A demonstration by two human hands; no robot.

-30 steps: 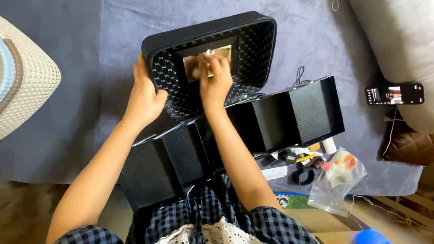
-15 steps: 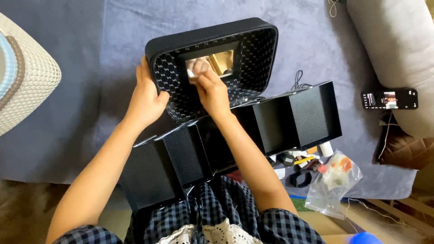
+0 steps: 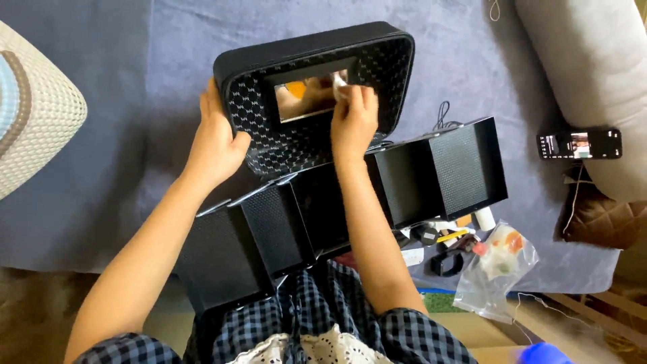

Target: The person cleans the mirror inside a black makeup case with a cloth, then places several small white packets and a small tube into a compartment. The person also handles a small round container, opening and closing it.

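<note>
**Right hand has slid across the mirror inside the case lid**

I see the black case (image 3: 404,175) open on the blue blanket (image 3: 135,101), its fold-out trays spread from 8 o'clock to 3 o'clock in front of me. The lid (image 3: 317,145) stands up at 12 o'clock, lined with a patterned fabric and fitted with a small mirror (image 3: 303,98).

My left hand (image 3: 216,138) grips the lid's left edge, thumb inside on the lining, fingers wrapped around the outside, just as half a second ago. My right hand (image 3: 354,121) presses a small white cloth (image 3: 339,84) against the mirror's right end, fingers held together over it. Half a second ago that hand sat lower, near the mirror's lower edge toward the middle; it has since moved up and toward 1 o'clock, so most of the glass now shows, reflecting my hand.

At 3 o'clock a phone (image 3: 579,143) lies on a grey cushion (image 3: 586,74). At 4 o'clock, just beside the trays, sit a clear plastic bag (image 3: 495,269) and a few small items. A woven hat (image 3: 34,128) rests at 9 o'clock.
</note>
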